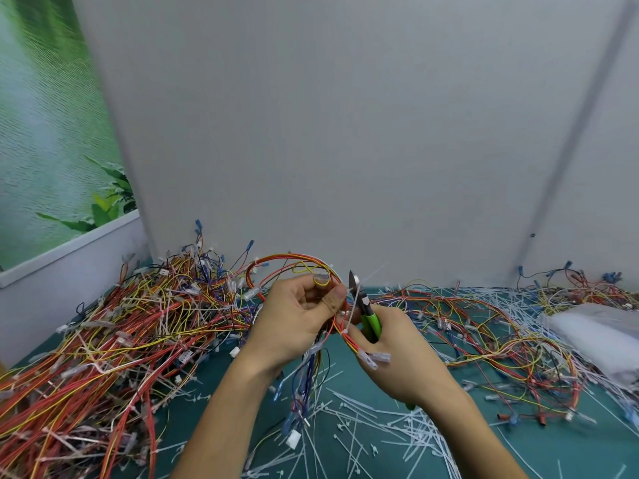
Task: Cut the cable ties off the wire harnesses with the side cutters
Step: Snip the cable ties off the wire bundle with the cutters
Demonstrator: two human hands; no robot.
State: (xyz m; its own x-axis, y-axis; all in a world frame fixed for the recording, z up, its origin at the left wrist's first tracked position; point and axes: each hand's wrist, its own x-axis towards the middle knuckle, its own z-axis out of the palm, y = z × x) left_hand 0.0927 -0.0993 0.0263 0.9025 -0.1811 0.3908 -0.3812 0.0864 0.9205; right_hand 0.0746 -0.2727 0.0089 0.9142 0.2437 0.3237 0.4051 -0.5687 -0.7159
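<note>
My left hand (297, 316) gripped the wire harness (297, 262) above the table's (183, 423) middle. My right hand (397, 357) clenched the side cutters (366, 312), blades against its white cable tie (354, 305).

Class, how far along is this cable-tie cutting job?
Done: cut cable ties litter the mat. In hand: the left hand grips a wire harness while the right hand holds the side cutters at its white tie. Remaining: the big harness pile on the left, ties visible.

Teal tabletop (553, 440), grey wall panel (311, 133), leafy green picture (41, 133) left, white bag (594, 337) right
</note>
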